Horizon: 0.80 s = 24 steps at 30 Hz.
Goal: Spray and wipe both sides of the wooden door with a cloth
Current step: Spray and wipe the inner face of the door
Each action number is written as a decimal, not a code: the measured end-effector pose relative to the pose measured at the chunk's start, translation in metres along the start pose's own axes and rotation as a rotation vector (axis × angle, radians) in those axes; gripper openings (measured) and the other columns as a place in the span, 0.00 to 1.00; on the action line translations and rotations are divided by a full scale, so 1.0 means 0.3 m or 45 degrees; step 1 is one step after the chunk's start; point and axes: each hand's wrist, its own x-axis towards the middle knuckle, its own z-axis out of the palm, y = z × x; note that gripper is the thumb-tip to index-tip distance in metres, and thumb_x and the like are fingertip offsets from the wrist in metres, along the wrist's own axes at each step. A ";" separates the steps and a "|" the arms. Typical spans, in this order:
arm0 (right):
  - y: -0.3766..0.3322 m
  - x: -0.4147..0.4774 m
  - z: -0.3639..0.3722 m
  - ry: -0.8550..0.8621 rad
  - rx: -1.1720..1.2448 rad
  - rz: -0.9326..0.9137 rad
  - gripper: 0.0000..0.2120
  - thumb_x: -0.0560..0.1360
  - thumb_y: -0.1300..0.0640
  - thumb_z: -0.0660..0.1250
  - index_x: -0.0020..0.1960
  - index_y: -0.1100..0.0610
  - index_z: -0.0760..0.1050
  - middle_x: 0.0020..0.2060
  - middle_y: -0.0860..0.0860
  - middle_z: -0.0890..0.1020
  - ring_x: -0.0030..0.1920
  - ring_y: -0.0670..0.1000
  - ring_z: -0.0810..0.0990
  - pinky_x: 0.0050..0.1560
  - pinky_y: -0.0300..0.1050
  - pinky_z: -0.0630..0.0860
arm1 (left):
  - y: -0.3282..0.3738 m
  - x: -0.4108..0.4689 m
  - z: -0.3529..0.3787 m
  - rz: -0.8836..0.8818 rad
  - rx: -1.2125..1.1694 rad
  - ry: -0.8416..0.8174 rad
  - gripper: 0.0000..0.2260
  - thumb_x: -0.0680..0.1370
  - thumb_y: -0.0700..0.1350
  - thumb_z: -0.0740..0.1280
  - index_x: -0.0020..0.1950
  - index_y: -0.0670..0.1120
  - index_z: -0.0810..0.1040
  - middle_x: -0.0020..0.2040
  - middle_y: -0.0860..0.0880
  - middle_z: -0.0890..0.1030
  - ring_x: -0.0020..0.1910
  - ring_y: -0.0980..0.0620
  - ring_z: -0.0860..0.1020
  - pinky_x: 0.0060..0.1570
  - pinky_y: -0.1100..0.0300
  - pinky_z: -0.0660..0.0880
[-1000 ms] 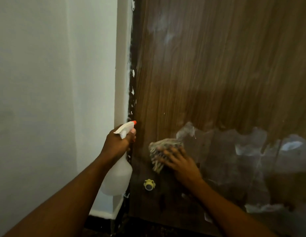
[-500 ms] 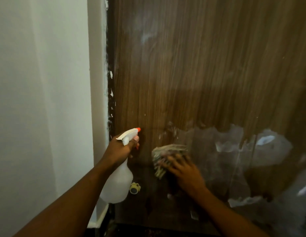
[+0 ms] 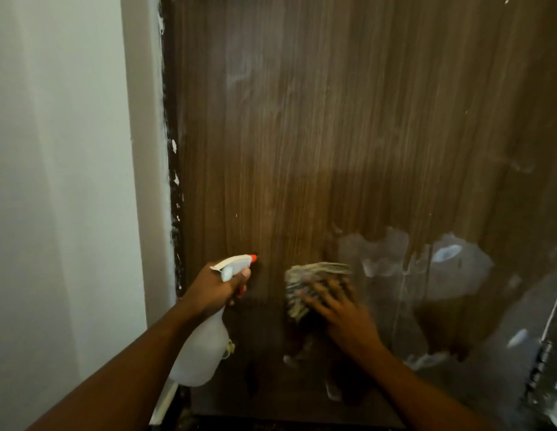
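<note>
The cloth lies at 11 o'clock under the flattened right hand; left hand clutches the spray bottle, hiding a yellowish fitting.

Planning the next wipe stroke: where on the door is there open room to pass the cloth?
Free: the door above both hands. Crowded: bottle in the left hand leftward, torn film to the right of the cloth under the right hand.
</note>
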 end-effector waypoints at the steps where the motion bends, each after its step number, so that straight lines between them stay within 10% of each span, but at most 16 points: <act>1: 0.062 -0.044 -0.020 0.005 0.026 0.138 0.37 0.72 0.53 0.61 0.79 0.42 0.54 0.79 0.50 0.57 0.76 0.61 0.60 0.74 0.64 0.54 | -0.003 -0.004 0.010 -0.015 -0.017 0.001 0.06 0.76 0.49 0.67 0.47 0.46 0.78 0.41 0.44 0.81 0.38 0.49 0.80 0.37 0.59 0.77; 6: 0.156 0.141 -0.154 0.265 0.198 0.615 0.34 0.74 0.57 0.63 0.78 0.48 0.58 0.79 0.55 0.55 0.79 0.63 0.50 0.75 0.65 0.49 | 0.021 -0.017 0.050 0.044 -0.079 -0.014 0.06 0.77 0.47 0.67 0.53 0.50 0.78 0.45 0.44 0.83 0.44 0.48 0.82 0.39 0.59 0.79; 13: -0.055 0.099 -0.036 0.014 0.160 0.016 0.37 0.72 0.55 0.64 0.79 0.44 0.57 0.79 0.50 0.58 0.78 0.59 0.55 0.74 0.66 0.55 | 0.100 -0.026 0.174 0.146 -0.100 0.027 0.05 0.78 0.44 0.66 0.52 0.49 0.80 0.39 0.47 0.84 0.32 0.56 0.81 0.30 0.68 0.76; 17: 0.111 -0.139 -0.004 -0.009 0.264 0.406 0.35 0.72 0.52 0.58 0.79 0.41 0.55 0.78 0.51 0.60 0.77 0.60 0.60 0.75 0.61 0.52 | 0.125 -0.010 0.216 0.134 -0.060 -0.052 0.04 0.78 0.46 0.66 0.50 0.47 0.79 0.40 0.46 0.83 0.33 0.57 0.81 0.31 0.68 0.76; 21: 0.243 -0.008 -0.088 0.150 0.379 0.846 0.30 0.81 0.48 0.51 0.80 0.43 0.44 0.80 0.52 0.44 0.79 0.60 0.43 0.77 0.60 0.41 | 0.141 -0.002 0.269 0.156 -0.050 -0.109 0.09 0.78 0.47 0.65 0.52 0.43 0.79 0.44 0.43 0.83 0.35 0.55 0.81 0.34 0.65 0.77; 24: 0.253 0.044 -0.107 0.164 0.323 0.747 0.31 0.80 0.49 0.55 0.80 0.45 0.48 0.80 0.53 0.47 0.79 0.62 0.43 0.77 0.62 0.43 | 0.157 0.002 0.332 0.166 -0.078 -0.140 0.09 0.79 0.44 0.64 0.53 0.40 0.79 0.44 0.41 0.82 0.33 0.56 0.81 0.32 0.68 0.76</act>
